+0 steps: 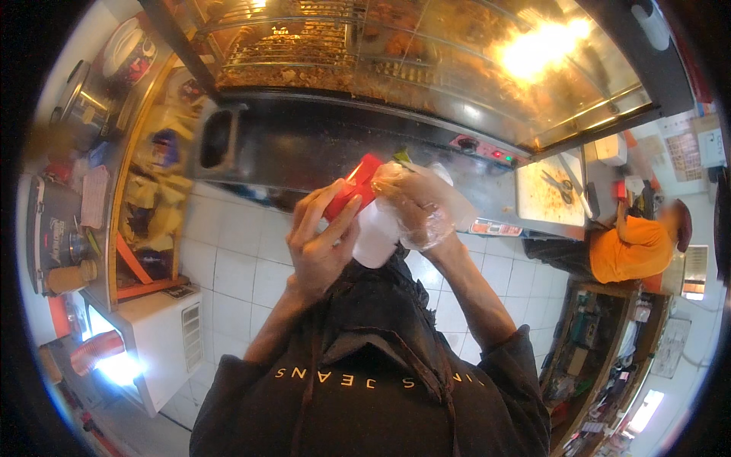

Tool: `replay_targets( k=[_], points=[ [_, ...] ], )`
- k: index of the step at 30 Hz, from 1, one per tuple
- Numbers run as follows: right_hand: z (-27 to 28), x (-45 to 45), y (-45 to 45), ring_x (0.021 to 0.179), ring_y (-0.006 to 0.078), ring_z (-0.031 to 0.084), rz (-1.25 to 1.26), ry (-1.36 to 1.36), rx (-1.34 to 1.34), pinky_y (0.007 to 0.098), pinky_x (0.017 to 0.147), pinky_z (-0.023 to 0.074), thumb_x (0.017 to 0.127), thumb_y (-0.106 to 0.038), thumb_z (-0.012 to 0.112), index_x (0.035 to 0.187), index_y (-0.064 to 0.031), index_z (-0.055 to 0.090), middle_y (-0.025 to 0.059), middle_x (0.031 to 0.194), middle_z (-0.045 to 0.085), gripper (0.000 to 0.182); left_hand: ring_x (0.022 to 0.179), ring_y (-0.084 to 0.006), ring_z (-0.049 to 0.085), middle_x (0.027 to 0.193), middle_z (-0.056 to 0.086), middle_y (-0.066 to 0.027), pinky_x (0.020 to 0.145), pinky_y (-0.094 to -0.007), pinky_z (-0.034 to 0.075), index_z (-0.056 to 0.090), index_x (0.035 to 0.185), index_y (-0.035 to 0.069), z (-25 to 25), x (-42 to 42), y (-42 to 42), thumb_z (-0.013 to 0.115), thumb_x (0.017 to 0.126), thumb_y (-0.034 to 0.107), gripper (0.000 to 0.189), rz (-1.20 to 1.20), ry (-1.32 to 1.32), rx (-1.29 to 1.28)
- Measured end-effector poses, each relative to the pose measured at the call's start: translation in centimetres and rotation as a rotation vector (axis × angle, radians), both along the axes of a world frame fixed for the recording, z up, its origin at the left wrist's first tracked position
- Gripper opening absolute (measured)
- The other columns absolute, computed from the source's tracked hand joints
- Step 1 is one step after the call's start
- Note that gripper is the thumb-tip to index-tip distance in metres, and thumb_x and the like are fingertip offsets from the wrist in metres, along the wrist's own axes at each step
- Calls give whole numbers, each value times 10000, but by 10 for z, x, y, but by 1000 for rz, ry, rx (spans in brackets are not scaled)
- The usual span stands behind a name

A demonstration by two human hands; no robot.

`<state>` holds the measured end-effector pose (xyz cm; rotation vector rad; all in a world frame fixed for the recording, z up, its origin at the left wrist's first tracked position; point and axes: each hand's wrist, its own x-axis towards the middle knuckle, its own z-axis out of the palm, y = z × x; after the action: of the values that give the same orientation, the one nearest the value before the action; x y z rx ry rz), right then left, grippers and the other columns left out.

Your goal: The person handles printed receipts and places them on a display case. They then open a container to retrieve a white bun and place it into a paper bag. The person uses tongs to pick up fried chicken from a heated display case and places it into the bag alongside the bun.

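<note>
My left hand [320,243] grips a small red packet or carton [355,191], with the thumb on its near face and the fingers along its far side. A loose, clear plastic glove covers my right hand [420,203]. Its bent fingertips meet the right end of the red packet, and whatever they may pinch is hidden. Just past those fingers a bit of green leaf [401,155] shows. Below both hands is a white container or tray [376,235], partly covered by them. Another white item [442,171] peeks out behind the gloved hand.
Ahead stands a lit glass food cabinet [400,51] above a dark metal counter [285,137]. At right, scissors [558,185] and a knife [579,183] lie on a stained cutting board [531,205]. A person in orange [628,248] stands beyond. Shelving [145,171] lines the left.
</note>
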<state>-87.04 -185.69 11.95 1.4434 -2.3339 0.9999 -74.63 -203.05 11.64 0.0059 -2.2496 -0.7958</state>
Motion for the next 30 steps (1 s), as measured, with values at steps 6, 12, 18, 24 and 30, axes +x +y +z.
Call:
replay_targets(
  k=[6,12,18,24,30],
  points=[
    [-29,16,-13,1140,350,617,139,98,96,453,968,523,827,-104,707,1222,-61,655,144,1242,642,401,1360,-360,494,1487,450,-258,1113,-430,409,275,1560,40,-42,5,6,709,887,75,802,-306,-527,760],
    [-20,51,-12,1122,321,597,219,-110,126,438,963,521,735,-38,699,1234,-94,647,125,1239,612,505,1445,-255,341,1614,210,-144,1180,-391,332,80,1610,49,-31,12,-4,591,940,-34,847,-590,-620,1301],
    [14,70,-15,1129,308,610,178,-114,134,423,949,537,752,-43,729,1199,-108,670,116,1270,619,456,1427,-227,359,1545,364,-104,1190,-366,289,199,1585,57,-66,24,-9,570,879,-5,801,-355,-604,1225],
    [50,95,59,1103,230,630,-420,-686,-147,355,920,550,853,-143,796,1391,-106,526,111,1262,616,603,1337,-244,435,1464,429,-141,1103,-346,372,204,1584,50,-25,19,-19,586,805,10,869,-172,-428,1254],
    [3,54,93,1210,231,591,-195,-1171,-435,347,997,525,867,-207,803,1553,-100,325,164,1399,547,842,1296,-236,457,1420,455,-138,1077,-346,388,253,1557,38,-28,29,-17,573,803,8,820,-253,-511,1146]
  ],
)
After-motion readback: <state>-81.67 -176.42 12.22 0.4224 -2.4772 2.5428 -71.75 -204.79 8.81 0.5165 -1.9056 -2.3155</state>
